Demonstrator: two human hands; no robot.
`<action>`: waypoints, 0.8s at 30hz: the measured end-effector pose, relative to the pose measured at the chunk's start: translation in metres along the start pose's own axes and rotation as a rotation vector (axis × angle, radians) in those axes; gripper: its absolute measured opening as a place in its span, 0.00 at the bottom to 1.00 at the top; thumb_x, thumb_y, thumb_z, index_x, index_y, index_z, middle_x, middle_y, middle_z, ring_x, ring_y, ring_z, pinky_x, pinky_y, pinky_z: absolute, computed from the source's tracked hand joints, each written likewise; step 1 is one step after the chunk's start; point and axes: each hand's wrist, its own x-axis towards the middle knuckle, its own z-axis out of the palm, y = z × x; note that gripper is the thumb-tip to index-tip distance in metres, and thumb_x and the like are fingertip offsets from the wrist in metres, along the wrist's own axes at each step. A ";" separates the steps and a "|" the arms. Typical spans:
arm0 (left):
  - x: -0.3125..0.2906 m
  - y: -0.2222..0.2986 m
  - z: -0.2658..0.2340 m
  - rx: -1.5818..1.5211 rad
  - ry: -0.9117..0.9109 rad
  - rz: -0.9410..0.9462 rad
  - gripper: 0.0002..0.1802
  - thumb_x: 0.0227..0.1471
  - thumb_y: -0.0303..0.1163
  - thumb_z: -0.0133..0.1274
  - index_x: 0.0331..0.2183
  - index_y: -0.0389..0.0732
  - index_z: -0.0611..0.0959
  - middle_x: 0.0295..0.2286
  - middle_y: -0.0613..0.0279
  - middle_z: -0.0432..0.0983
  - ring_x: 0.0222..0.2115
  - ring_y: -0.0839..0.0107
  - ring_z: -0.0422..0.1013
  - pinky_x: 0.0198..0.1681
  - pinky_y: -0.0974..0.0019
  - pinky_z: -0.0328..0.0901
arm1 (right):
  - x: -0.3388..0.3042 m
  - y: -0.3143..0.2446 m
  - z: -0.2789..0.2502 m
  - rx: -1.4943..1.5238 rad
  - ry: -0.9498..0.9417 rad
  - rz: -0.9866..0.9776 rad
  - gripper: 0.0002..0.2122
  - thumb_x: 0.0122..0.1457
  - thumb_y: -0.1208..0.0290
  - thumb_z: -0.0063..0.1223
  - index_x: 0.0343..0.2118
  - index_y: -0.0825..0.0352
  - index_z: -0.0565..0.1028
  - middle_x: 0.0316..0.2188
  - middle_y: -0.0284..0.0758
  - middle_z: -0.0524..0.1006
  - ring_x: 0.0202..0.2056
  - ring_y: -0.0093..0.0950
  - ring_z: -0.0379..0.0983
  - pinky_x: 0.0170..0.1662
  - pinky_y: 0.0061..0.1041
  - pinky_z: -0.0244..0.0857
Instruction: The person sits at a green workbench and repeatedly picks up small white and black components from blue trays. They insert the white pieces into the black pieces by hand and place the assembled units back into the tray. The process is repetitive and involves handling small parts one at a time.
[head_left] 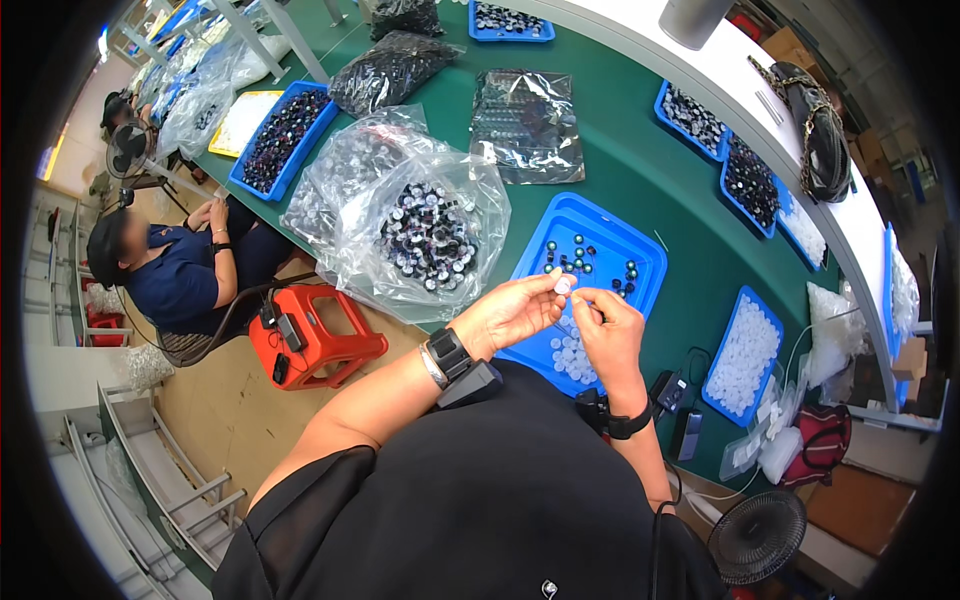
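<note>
My left hand (515,312) pinches a small round whitish disc (562,286) between thumb and fingertips, above a blue tray (640,240). Close beside it, my right hand (612,335) is closed in a pinch; what its fingertips hold, if anything, is too small to make out. Inside the tray, small dark round pieces with green tops (580,262) sit toward the far side. A cluster of white translucent discs (572,358) lies at the near side, partly hidden by my hands.
An open clear bag of small dark-and-white pieces (428,235) lies left of the tray. To the right stands a blue tray of white discs (743,355). A flat plastic packet (527,125) lies beyond. A red stool (315,335) and a seated person (185,265) are at left.
</note>
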 end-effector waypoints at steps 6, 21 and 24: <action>-0.001 -0.001 0.001 0.014 0.027 0.034 0.14 0.57 0.32 0.49 0.41 0.32 0.74 0.30 0.62 0.73 0.30 0.77 0.70 0.34 0.75 0.69 | -0.001 0.002 0.002 0.031 -0.015 0.035 0.04 0.48 0.76 0.57 0.28 0.66 0.79 0.14 0.32 0.70 0.14 0.19 0.61 0.19 0.21 0.56; -0.018 0.007 -0.041 -0.238 0.278 0.053 0.13 0.57 0.30 0.47 0.40 0.30 0.72 0.31 0.58 0.69 0.29 0.74 0.70 0.32 0.74 0.70 | -0.033 0.167 0.098 -0.680 -0.446 0.005 0.11 0.49 0.65 0.58 0.31 0.66 0.76 0.27 0.42 0.77 0.30 0.40 0.75 0.34 0.37 0.68; -0.023 0.008 -0.043 -0.231 0.279 0.058 0.13 0.58 0.30 0.46 0.40 0.30 0.72 0.31 0.58 0.69 0.29 0.74 0.69 0.33 0.75 0.70 | -0.031 0.180 0.104 -0.643 -0.400 -0.066 0.09 0.50 0.66 0.56 0.29 0.66 0.74 0.25 0.42 0.76 0.29 0.41 0.75 0.33 0.39 0.67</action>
